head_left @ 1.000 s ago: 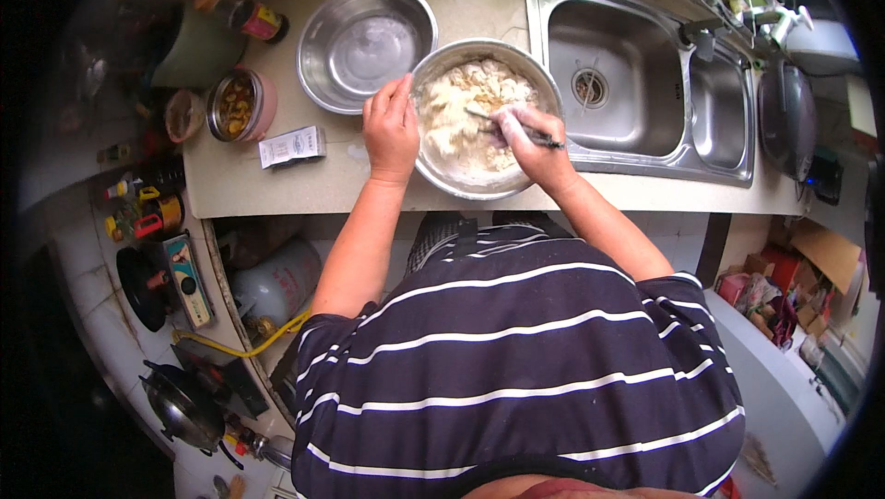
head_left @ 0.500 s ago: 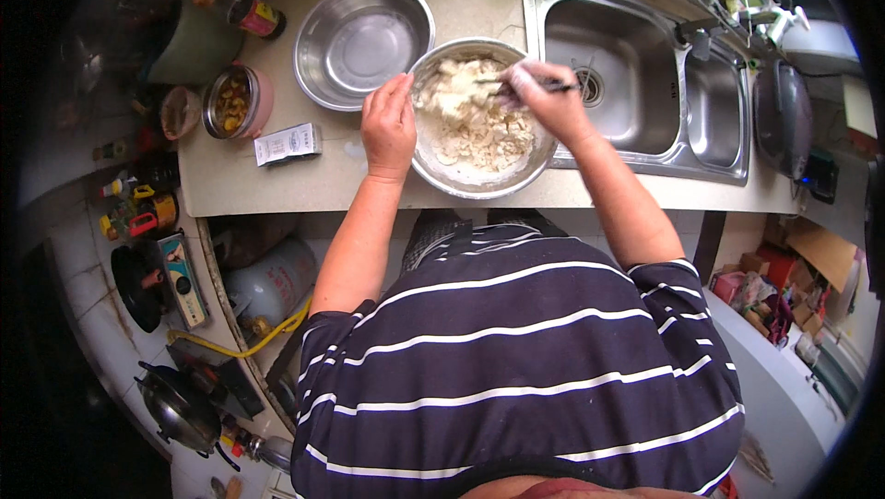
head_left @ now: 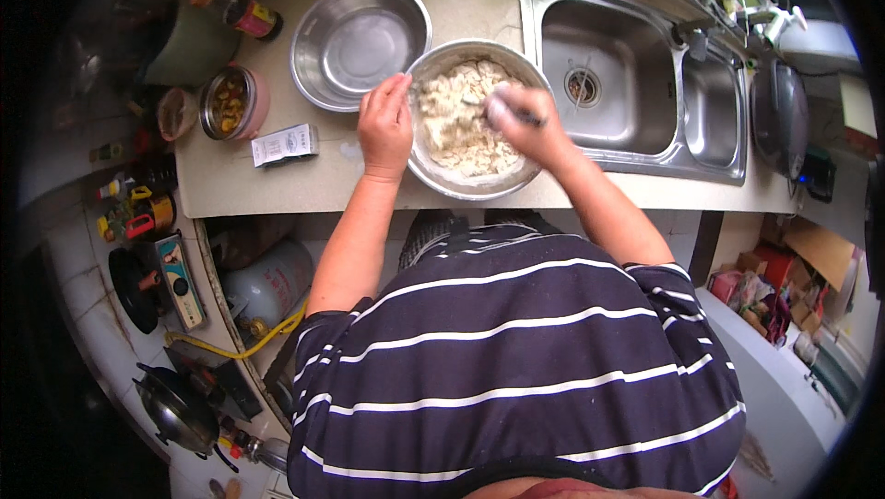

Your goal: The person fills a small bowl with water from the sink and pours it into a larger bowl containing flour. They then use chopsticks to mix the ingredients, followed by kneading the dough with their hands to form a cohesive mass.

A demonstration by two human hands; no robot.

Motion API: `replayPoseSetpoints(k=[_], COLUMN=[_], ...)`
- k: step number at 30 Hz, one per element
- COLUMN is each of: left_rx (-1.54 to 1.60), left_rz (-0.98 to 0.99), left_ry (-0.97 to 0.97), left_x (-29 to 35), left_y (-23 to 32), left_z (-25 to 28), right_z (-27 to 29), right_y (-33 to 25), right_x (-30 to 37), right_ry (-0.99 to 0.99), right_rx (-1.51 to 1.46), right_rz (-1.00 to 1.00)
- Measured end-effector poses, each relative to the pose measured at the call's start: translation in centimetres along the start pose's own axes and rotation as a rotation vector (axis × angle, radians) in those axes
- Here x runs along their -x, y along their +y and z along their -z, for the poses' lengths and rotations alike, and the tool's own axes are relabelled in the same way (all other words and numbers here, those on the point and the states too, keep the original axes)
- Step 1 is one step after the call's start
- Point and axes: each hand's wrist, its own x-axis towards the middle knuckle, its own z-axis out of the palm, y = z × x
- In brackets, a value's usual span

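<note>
At the bowl's (head_left: 475, 189) nine o'clock, the left hand (head_left: 384, 124) lies against the rim, fingers together, its grip unclear; at three, the blurred right hand (head_left: 524, 121) clenches a utensil (head_left: 530, 117) above the dough (head_left: 470, 156), lower and farther in than half a second ago. A basin (head_left: 361, 49) sits at ten, the sink (head_left: 627, 84) at two.

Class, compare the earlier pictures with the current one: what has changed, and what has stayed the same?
Since half a second ago, the right hand has moved left and toward the body, bringing the dark-handled utensil back over the bowl. The floury mixture has shifted about. Nothing was newly taken or let go. The left hand stays at the bowl's left rim; the other metal bowl stays put.
</note>
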Motion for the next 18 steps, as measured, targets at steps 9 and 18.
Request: replayPoseSetpoints(k=[9,18], left_rx=[0.007,0.051], left_rz=[-0.003,0.014], left_ry=[-0.002,0.035], left_x=[0.4,0.1], left_y=[-0.1,0.1], left_z=[0.0,-0.2], right_z=[6.3,3.4], right_y=[-2.2,-1.6], right_x=[2.1,2.2], right_ry=[0.004,-0.25], right_rx=[-0.215,-0.353], right_rz=[-0.121,-0.49])
